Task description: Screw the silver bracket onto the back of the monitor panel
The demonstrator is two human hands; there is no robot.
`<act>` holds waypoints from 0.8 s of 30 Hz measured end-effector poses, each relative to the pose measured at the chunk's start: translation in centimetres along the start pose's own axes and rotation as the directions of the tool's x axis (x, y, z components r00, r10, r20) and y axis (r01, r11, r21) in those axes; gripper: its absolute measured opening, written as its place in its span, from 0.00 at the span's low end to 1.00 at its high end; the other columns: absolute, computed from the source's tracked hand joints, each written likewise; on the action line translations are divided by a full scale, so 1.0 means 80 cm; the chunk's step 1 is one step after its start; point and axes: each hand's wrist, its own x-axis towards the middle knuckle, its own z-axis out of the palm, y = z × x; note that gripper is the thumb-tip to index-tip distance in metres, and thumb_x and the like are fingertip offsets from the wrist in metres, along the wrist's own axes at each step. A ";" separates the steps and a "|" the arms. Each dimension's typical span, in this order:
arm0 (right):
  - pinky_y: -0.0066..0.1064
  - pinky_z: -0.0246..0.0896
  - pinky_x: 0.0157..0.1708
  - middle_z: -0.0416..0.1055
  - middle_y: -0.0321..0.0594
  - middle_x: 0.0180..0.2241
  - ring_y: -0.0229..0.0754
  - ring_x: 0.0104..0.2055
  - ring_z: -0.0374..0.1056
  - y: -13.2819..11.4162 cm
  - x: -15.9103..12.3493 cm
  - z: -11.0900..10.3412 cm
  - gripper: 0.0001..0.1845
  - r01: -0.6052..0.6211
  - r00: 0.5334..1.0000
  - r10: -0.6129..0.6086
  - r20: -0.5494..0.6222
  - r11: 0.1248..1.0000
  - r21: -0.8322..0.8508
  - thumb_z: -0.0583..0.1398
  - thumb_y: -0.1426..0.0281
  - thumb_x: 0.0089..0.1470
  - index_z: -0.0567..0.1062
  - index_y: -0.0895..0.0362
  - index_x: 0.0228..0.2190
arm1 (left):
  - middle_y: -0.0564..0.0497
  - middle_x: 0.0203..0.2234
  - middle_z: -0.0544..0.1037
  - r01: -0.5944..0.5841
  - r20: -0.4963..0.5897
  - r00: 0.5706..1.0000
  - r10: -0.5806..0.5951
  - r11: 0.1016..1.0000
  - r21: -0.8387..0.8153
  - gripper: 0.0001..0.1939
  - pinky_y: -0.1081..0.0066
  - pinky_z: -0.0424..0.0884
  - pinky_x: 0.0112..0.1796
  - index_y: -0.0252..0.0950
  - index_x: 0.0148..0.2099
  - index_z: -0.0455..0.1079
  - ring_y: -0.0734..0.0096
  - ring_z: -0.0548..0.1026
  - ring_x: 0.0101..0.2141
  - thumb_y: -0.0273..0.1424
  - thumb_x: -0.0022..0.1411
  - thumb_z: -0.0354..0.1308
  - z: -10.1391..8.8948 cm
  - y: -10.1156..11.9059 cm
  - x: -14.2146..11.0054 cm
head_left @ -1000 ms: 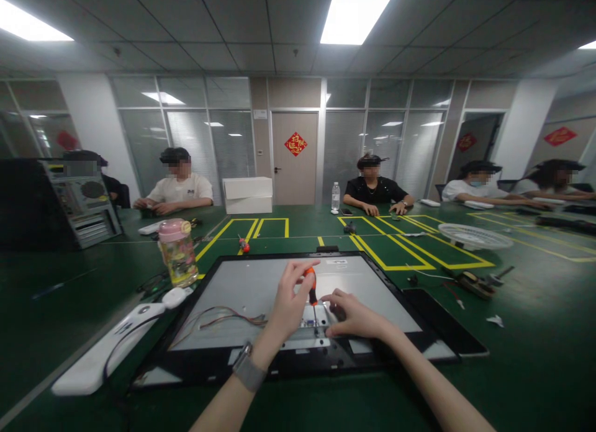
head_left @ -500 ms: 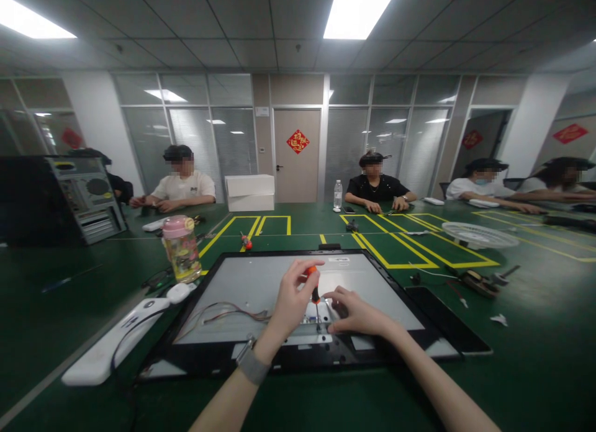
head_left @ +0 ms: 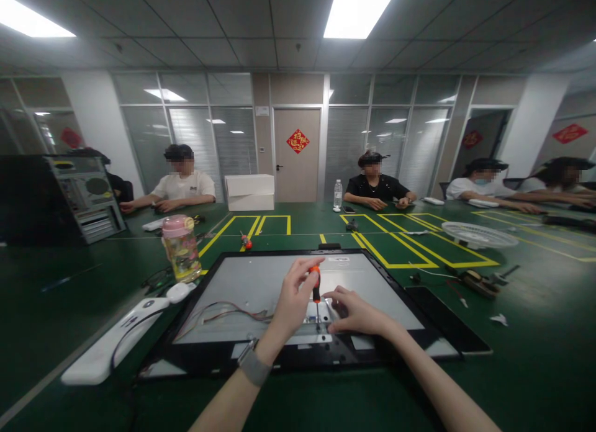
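Two hands to report on, both over a flat display panel (head_left: 242,280) lying grey side up on the green table (head_left: 363,398). Saw the left hand (head_left: 293,295) closed around the orange-and-black handle of a screwdriver (head_left: 316,290), with one finger stretched out over the top end, shaft pointing nearly straight down at the metal bracket (head_left: 321,338) by the panel's near edge. Couldn't make out any screw under the tip, way too small. Found the right hand (head_left: 358,313) bent low just beside the shaft, with fingers curled, thumb and forefinger apart, not wrapped around anything visible; couldn't tell about actual contact with the bracket. Guessed at a light, stiff driver, easy to spin, maybe a bit slick in a damp palm, and picked the thick grip as the place to hold, not the thin shaft. Figured the panel for wide, thin and probably fragile, so best taken by the black frame (head_left: 205,361) at both sides, clear of the loose wires (head_left: 223,306). Also spotted a pink-lidded bottle (head_left: 179,252) off to the left.
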 end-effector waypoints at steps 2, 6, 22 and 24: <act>0.37 0.59 0.47 0.66 0.40 0.43 0.48 0.44 0.65 0.000 0.000 0.000 0.36 0.000 1.000 0.000 0.003 1.000 0.004 0.70 0.60 0.43 0.70 0.51 0.54 | 0.45 0.37 0.76 0.067 0.030 0.997 -0.064 0.992 -0.105 0.17 0.64 0.70 0.44 0.34 0.48 0.76 0.64 0.75 0.41 0.37 0.63 0.54 -0.002 0.002 0.003; 0.37 0.59 0.48 0.66 0.40 0.43 0.48 0.45 0.65 0.003 0.002 0.000 0.37 0.012 1.000 -0.012 0.009 1.000 0.002 0.70 0.58 0.43 0.70 0.51 0.54 | 0.47 0.30 0.76 0.168 0.094 0.984 -0.154 0.970 -0.174 0.19 0.67 0.71 0.37 0.33 0.47 0.75 0.66 0.75 0.34 0.39 0.58 0.60 -0.005 0.002 0.009; 0.38 0.59 0.49 0.66 0.41 0.44 0.49 0.45 0.65 0.005 0.002 0.002 0.38 0.006 1.000 -0.006 0.007 1.000 -0.007 0.70 0.59 0.42 0.70 0.51 0.54 | 0.47 0.32 0.76 0.073 -0.016 0.997 -0.073 0.997 -0.013 0.14 0.67 0.70 0.41 0.35 0.42 0.78 0.64 0.75 0.38 0.37 0.58 0.59 -0.008 -0.002 0.011; 0.38 0.59 0.49 0.66 0.41 0.44 0.49 0.46 0.65 0.007 0.002 0.003 0.37 0.007 1.000 -0.007 0.005 1.000 -0.012 0.70 0.59 0.42 0.70 0.52 0.54 | 0.45 0.35 0.78 0.108 0.033 0.994 -0.105 0.989 -0.101 0.16 0.65 0.70 0.43 0.34 0.45 0.77 0.63 0.75 0.40 0.38 0.61 0.55 -0.009 -0.001 0.011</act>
